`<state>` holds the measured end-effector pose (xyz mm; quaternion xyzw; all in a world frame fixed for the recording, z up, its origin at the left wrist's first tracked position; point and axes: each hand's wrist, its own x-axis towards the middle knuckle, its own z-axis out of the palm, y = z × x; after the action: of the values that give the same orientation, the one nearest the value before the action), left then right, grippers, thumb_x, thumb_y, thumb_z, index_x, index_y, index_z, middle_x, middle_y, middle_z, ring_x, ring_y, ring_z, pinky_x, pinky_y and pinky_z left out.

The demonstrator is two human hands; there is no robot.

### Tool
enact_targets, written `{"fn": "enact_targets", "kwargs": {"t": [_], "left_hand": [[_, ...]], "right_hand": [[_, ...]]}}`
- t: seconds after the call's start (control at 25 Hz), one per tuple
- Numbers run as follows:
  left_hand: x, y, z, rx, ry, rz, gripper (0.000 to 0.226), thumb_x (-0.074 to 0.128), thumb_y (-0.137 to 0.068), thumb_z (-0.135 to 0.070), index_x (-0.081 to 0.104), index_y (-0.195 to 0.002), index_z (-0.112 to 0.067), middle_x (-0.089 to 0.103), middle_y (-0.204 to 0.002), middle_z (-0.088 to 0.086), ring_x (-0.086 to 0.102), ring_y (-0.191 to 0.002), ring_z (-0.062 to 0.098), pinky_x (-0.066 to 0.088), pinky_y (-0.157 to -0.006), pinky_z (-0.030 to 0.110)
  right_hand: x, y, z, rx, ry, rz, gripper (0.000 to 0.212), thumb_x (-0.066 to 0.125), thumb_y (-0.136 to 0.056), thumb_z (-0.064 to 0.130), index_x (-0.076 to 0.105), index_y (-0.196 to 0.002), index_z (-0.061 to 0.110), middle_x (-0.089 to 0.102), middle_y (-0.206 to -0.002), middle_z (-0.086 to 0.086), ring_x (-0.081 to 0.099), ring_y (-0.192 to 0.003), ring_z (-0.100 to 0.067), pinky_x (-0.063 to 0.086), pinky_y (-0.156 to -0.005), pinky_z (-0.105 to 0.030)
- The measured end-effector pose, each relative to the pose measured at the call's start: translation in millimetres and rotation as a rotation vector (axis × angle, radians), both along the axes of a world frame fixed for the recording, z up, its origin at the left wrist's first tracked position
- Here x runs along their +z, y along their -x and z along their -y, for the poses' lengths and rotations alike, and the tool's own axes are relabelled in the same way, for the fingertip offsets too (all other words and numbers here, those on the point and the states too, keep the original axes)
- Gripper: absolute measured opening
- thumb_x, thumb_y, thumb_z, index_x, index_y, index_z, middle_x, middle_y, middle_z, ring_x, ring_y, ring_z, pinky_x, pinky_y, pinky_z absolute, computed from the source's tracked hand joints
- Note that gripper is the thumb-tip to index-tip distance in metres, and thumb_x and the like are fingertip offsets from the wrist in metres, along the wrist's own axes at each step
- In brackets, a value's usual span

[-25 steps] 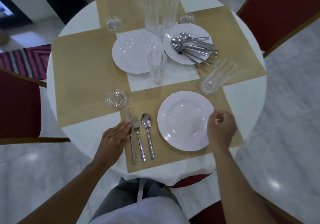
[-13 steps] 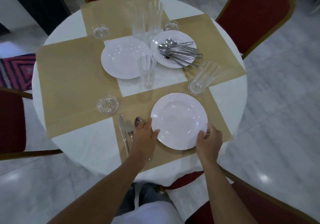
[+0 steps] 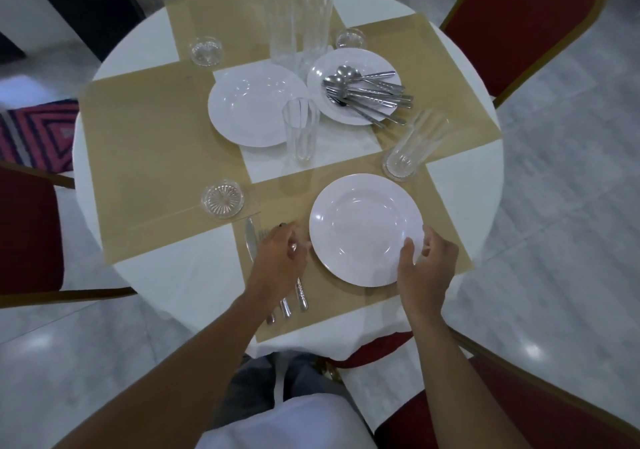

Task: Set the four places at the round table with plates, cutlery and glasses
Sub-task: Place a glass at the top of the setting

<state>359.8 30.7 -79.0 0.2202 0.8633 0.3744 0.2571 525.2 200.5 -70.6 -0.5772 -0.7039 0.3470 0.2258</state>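
A white plate [image 3: 360, 226] lies on the near tan placemat [image 3: 440, 220]. My right hand [image 3: 427, 268] grips its right rim, thumb on top. To its left lie a knife [image 3: 250, 240], a fork [image 3: 284, 306] and a spoon [image 3: 301, 294]; my left hand [image 3: 278, 259] covers their middles, fingers curled around the spoon. A second white plate [image 3: 256, 105] sits at the table's centre, beside a plate holding several pieces of cutlery [image 3: 367, 93]. One glass [image 3: 300, 131] stands at the centre, another [image 3: 414, 145] on a coaster at the near place's far right.
Two tall glasses [image 3: 299, 22] stand at the back. Empty coasters lie on the left placemat [image 3: 223, 199], at the back left [image 3: 206, 50] and the back right [image 3: 349, 38]. Red chairs [image 3: 526, 22] ring the round white table [image 3: 464, 185].
My left hand moved from beside the knife to the plate's left edge, then back onto the spoon. My right hand slid down the plate's right rim. The camera view shifted.
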Motion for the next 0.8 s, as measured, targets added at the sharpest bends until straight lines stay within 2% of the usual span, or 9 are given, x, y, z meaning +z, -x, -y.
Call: {"fn": "enact_targets", "kwargs": {"t": [0.04, 0.12, 0.2, 0.28, 0.36, 0.48, 0.6, 0.8], "left_hand": [[1.9, 6.6, 11.9, 0.014, 0.006, -0.034, 0.030, 0.060, -0.094, -0.027, 0.062, -0.123, -0.026, 0.062, -0.104, -0.006, 0.062, -0.092, 0.013, 0.055, -0.086, 0.035], [2.6, 20.5, 41.6, 0.016, 0.088, -0.114, 0.027, 0.056, -0.096, -0.026, 0.063, -0.122, -0.027, 0.062, -0.109, -0.007, 0.059, -0.099, 0.014, 0.051, -0.089, 0.035], [-2.3, 29.7, 70.6, -0.032, 0.173, -0.224, 0.023, 0.054, -0.097, -0.026, 0.065, -0.117, -0.024, 0.064, -0.113, -0.004, 0.055, -0.104, 0.017, 0.046, -0.092, 0.036], [-13.5, 33.9, 96.7, -0.124, 0.221, -0.328, 0.027, 0.056, -0.097, -0.027, 0.065, -0.122, -0.022, 0.064, -0.123, -0.002, 0.055, -0.113, 0.020, 0.042, -0.097, 0.035], [-24.5, 31.0, 113.2, -0.226, 0.266, -0.345, 0.039, 0.058, -0.095, -0.034, 0.057, -0.133, -0.024, 0.057, -0.139, -0.003, 0.050, -0.128, 0.020, 0.036, -0.106, 0.035], [-34.1, 18.7, 121.1, -0.361, 0.316, -0.372, 0.063, 0.047, -0.093, -0.056, 0.043, -0.147, -0.025, 0.039, -0.156, -0.004, 0.033, -0.144, 0.021, 0.029, -0.114, 0.039], [-39.9, 8.1, 121.9, -0.430, 0.386, -0.420, 0.073, 0.036, -0.091, -0.066, 0.038, -0.151, -0.025, 0.030, -0.161, -0.002, 0.027, -0.148, 0.026, 0.032, -0.115, 0.044], [-41.5, 1.4, 120.9, -0.429, 0.457, -0.434, 0.074, 0.032, -0.092, -0.068, 0.040, -0.150, -0.024, 0.031, -0.161, 0.001, 0.029, -0.148, 0.029, 0.032, -0.115, 0.047]], "right_hand": [[2.8, 5.8, 11.5, 0.050, -0.058, -0.050, 0.033, 0.064, -0.096, 0.024, 0.062, -0.129, 0.021, 0.056, -0.122, 0.000, 0.059, -0.099, -0.012, 0.052, -0.082, -0.018], [5.0, 18.4, 43.4, 0.228, -0.123, -0.117, 0.023, 0.065, -0.096, 0.016, 0.069, -0.118, 0.018, 0.064, -0.109, 0.003, 0.062, -0.089, -0.009, 0.053, -0.074, -0.013], [1.2, 29.8, 78.5, 0.439, -0.093, -0.131, 0.018, 0.064, -0.096, 0.012, 0.072, -0.112, 0.015, 0.066, -0.100, 0.005, 0.064, -0.086, -0.006, 0.056, -0.073, -0.015], [-8.4, 40.5, 110.6, 0.583, -0.002, -0.065, 0.014, 0.061, -0.099, 0.015, 0.071, -0.109, 0.015, 0.063, -0.094, 0.007, 0.062, -0.085, -0.003, 0.057, -0.074, -0.018], [-19.6, 48.7, 134.6, 0.633, 0.060, 0.041, 0.013, 0.059, -0.101, 0.021, 0.070, -0.107, 0.018, 0.061, -0.093, 0.010, 0.059, -0.085, -0.002, 0.053, -0.074, -0.016], [-30.8, 60.5, 157.0, 0.672, 0.064, 0.134, 0.014, 0.057, -0.101, 0.024, 0.070, -0.105, 0.018, 0.058, -0.093, 0.010, 0.056, -0.084, -0.005, 0.050, -0.074, -0.017], [-35.8, 71.4, 167.1, 0.677, 0.038, 0.220, 0.013, 0.056, -0.100, 0.023, 0.066, -0.105, 0.019, 0.056, -0.094, 0.008, 0.054, -0.083, -0.008, 0.052, -0.075, -0.022], [-39.9, 79.0, 167.2, 0.674, 0.017, 0.294, 0.016, 0.056, -0.099, 0.023, 0.065, -0.111, 0.020, 0.058, -0.099, 0.006, 0.056, -0.085, -0.008, 0.055, -0.077, -0.028]]}}
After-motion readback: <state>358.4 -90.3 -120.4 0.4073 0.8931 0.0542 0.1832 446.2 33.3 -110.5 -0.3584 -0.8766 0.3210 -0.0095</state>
